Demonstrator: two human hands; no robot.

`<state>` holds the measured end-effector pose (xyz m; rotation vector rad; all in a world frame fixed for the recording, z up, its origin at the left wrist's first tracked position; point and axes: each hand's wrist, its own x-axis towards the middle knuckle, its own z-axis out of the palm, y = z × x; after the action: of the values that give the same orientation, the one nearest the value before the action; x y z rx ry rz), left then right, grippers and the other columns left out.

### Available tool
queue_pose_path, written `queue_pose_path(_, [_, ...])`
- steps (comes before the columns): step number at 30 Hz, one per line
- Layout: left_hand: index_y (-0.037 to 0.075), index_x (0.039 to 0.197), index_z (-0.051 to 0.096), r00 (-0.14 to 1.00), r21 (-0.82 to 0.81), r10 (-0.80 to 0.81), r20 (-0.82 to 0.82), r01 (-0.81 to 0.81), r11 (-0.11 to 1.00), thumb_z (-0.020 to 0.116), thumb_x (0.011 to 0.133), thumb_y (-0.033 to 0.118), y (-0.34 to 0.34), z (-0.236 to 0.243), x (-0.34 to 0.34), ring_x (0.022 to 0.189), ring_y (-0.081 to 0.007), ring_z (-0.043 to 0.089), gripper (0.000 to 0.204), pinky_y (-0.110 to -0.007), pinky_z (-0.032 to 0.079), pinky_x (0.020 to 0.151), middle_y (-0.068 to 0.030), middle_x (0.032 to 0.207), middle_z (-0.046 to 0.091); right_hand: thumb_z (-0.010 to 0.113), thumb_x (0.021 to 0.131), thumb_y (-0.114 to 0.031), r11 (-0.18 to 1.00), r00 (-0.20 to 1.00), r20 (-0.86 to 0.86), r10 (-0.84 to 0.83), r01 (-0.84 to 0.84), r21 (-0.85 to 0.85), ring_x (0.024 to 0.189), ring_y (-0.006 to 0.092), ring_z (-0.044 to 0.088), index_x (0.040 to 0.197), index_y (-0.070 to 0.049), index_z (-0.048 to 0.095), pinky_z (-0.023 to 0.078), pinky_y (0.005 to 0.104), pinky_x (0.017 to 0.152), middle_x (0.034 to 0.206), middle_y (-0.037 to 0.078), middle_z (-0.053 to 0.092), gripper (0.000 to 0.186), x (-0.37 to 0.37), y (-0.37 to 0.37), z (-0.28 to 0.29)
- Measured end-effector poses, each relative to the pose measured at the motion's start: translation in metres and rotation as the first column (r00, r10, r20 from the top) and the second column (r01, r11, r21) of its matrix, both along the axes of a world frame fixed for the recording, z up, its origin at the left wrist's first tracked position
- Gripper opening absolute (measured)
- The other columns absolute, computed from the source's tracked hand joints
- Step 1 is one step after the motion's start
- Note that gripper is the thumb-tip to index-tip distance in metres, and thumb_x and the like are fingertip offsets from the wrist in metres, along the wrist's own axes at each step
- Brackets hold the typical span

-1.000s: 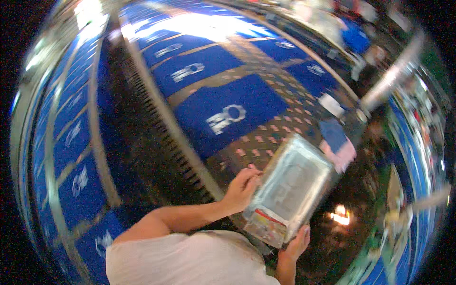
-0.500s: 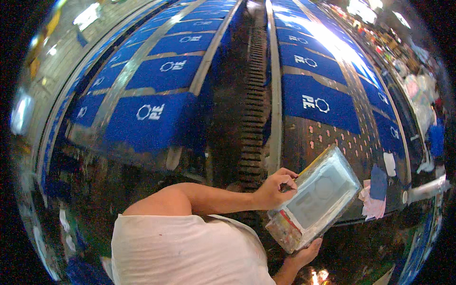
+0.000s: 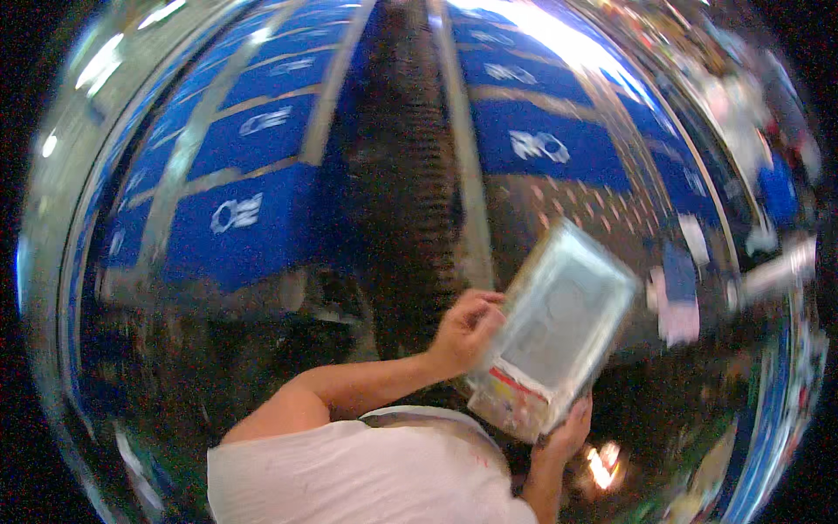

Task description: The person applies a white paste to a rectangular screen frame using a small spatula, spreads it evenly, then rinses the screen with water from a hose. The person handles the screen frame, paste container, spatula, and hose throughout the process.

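A screen-printing frame [image 3: 559, 323], with a pale mesh, light taped borders and a faint shape in the mesh, is held tilted in front of my body. My left hand [image 3: 470, 330] is at its left edge with the fingers curled in against it. Low on the opposite side, my right hand [image 3: 567, 430] grips the frame's lower right edge; part of its fingers is hidden behind the frame. A stained end with a red strip [image 3: 515, 389] lies toward me. Motion blur softens the picture.
Long printing tables run away on both sides, bearing blue fabric panels [image 3: 236, 223] with white prints; more blue panels [image 3: 559, 144] lie on the right. A dark slatted aisle [image 3: 401, 175] separates them. Pink and blue cloths [image 3: 676, 301] hang at the right table's near end.
The view has shifted, so the tables sit further left and higher. The frame has moved left and slightly upright, with both hands still on it.
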<state>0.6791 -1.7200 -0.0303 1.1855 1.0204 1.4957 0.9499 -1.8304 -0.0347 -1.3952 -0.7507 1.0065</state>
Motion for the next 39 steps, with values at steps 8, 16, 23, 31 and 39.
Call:
queue_pose_path(8, [0.003,0.107,0.073,0.983,-0.091,-0.02,-0.18,0.003,0.996,0.075,0.101,-0.002,0.007,-0.005,0.041,0.126,-0.0214,0.067,0.008,-0.035,0.055,0.104,-0.0215,0.149,0.064,0.055,0.12,-0.032,0.992,0.999,-0.026,-0.038,0.034,-0.121,0.133,0.0182,0.063,0.165,0.001,0.053,0.047,0.0341,0.118,0.15,0.01,0.068,0.056,0.034,0.016,-0.007])
queue_pose_path(16, [0.0,0.109,0.074,0.961,0.021,-0.113,-0.253,0.122,0.992,0.068,0.107,0.001,0.046,0.001,0.23,0.135,-0.0301,0.065,0.006,-0.043,0.05,0.117,-0.0228,0.148,0.064,0.05,0.122,-0.03,0.991,0.957,-0.26,-0.127,0.11,-0.079,0.142,0.0177,0.058,0.168,0.003,0.047,0.042,0.035,0.124,0.157,0.009,0.064,0.057,0.205,0.026,-0.016])
queue_pose_path(23, [-0.003,0.113,0.077,0.924,0.098,-0.368,-0.102,0.377,0.921,0.065,0.108,0.0,0.091,0.044,0.455,0.141,-0.0327,0.063,0.013,-0.046,0.047,0.121,-0.0235,0.149,0.063,0.054,0.121,-0.031,0.939,0.934,-0.151,-0.324,0.337,0.072,0.143,0.0172,0.057,0.169,-0.002,0.048,0.042,0.0342,0.124,0.159,0.01,0.063,0.057,0.403,0.022,0.019])
queue_pose_path(31, [0.001,0.124,0.08,0.749,0.119,-0.607,-0.266,0.651,0.75,0.085,0.081,-0.006,0.168,0.054,0.674,0.151,-0.0344,0.059,0.044,-0.046,0.046,0.126,-0.0251,0.162,0.062,0.062,0.117,-0.035,0.766,0.759,-0.269,-0.593,0.635,0.1,0.149,0.0244,0.055,0.168,0.001,0.047,0.04,0.0398,0.128,0.164,0.012,0.059,0.065,0.559,0.051,0.021])
queue_pose_path(39, [0.003,0.119,0.083,0.712,0.047,-0.645,-0.276,0.68,0.731,0.086,0.08,-0.003,0.281,0.014,0.874,0.149,-0.0324,0.062,0.04,-0.045,0.045,0.127,-0.0248,0.16,0.064,0.058,0.119,-0.032,0.752,0.753,-0.185,-0.632,0.653,0.091,0.143,0.0256,0.06,0.167,0.001,0.048,0.046,0.0412,0.123,0.16,0.013,0.061,0.059,0.746,0.148,0.003])
